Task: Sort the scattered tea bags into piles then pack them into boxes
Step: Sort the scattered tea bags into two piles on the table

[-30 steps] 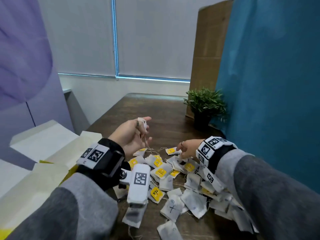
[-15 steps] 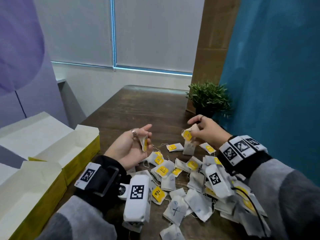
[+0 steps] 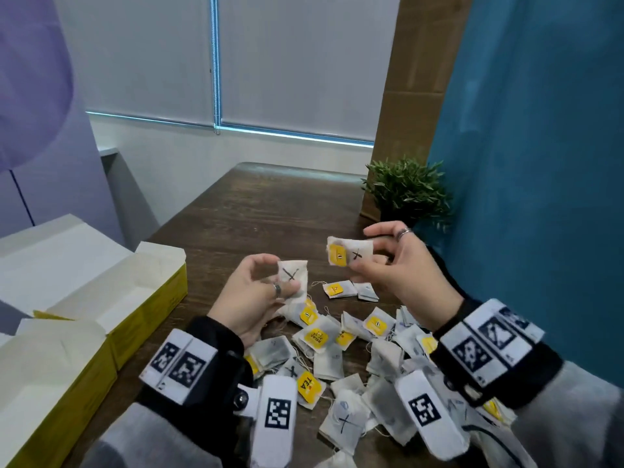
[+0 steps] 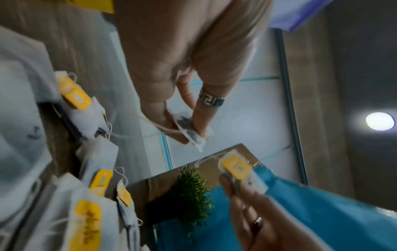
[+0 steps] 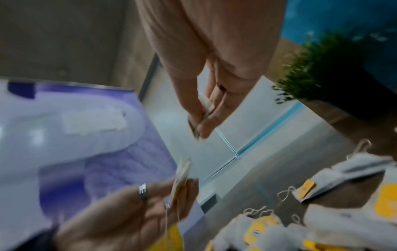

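Observation:
My left hand [image 3: 256, 285] pinches a white tea bag marked with a black X [image 3: 293, 278] above the table; the left wrist view shows that tea bag [image 4: 189, 129] edge-on between thumb and finger. My right hand [image 3: 391, 265] pinches another X-marked tea bag with a yellow tag [image 3: 349, 253], raised to the right of the first and apart from it. The right wrist view shows that bag [image 5: 204, 108] between my fingertips. Several loose tea bags [image 3: 337, 346], some with yellow tags, lie scattered on the dark wooden table [image 3: 256, 211] below both hands.
Two open yellow-and-white boxes [image 3: 101, 298] [image 3: 44, 383] stand at the left table edge. A small potted plant [image 3: 407, 190] sits at the back right against a blue partition [image 3: 540, 163]. A cardboard panel [image 3: 415, 79] stands behind the plant.
My right hand has lifted a tea bag from the pile and turned its X side to me. My left hand has turned its bag flat, showing its X.

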A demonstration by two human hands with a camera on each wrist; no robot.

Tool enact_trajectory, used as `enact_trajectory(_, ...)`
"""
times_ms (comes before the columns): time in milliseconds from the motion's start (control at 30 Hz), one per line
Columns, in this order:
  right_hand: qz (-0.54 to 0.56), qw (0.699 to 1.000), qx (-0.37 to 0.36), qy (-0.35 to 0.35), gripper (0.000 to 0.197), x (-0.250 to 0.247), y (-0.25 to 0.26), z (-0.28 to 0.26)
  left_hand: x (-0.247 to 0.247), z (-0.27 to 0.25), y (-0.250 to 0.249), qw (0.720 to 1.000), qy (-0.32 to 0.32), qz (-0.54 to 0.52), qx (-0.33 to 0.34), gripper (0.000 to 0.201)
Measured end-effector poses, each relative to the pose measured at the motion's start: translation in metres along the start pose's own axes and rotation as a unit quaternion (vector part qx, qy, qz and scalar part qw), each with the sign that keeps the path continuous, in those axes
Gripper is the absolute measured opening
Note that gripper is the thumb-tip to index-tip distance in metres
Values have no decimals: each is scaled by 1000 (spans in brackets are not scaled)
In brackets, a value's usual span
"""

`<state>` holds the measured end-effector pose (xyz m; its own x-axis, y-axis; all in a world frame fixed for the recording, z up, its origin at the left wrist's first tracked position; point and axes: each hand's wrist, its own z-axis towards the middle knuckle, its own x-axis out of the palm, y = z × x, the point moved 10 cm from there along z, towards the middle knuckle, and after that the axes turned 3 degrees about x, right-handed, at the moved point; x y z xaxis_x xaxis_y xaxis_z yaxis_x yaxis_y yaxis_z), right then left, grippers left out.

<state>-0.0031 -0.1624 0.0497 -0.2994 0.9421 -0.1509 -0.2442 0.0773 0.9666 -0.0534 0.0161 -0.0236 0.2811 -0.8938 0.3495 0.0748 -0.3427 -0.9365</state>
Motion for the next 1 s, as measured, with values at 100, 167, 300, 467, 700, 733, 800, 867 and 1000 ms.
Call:
enact_trajectory(100,-128,979,-145,-64,28,0,23,-7,0,0,0,999,-2,32,28,30)
enact_trajectory(167,-197,947,-240,-76,23,11,38,-16,2,0,0,999,0,37,37,25)
enact_trajectory(300,-282,888,-355,-82,15,30,49,-29,14,-1,1,999,24,21,21,25)
enact_trajectory(467,-340,867,-360,-49,11,51,36,-28,31,-10,-7,993,91,-73,-5,28)
enact_trajectory(700,-267,946,-174,53,13,38,25,4,-12,3,-27,996,-20,-47,79,49)
enact_trajectory(733,-265,955,-123,43,14,28,17,19,-18,4,-29,995,-32,-48,83,51)
enact_trajectory(800,-285,957,-8,43,15,13,-11,50,-30,7,-34,993,-52,-31,100,54)
enact_trajectory(867,-367,925,61,79,20,13,-39,73,-39,10,-34,992,-71,-7,108,56)
enact_trajectory(1000,-548,805,125,191,50,31,-97,89,-47,15,-27,993,-77,15,93,57)
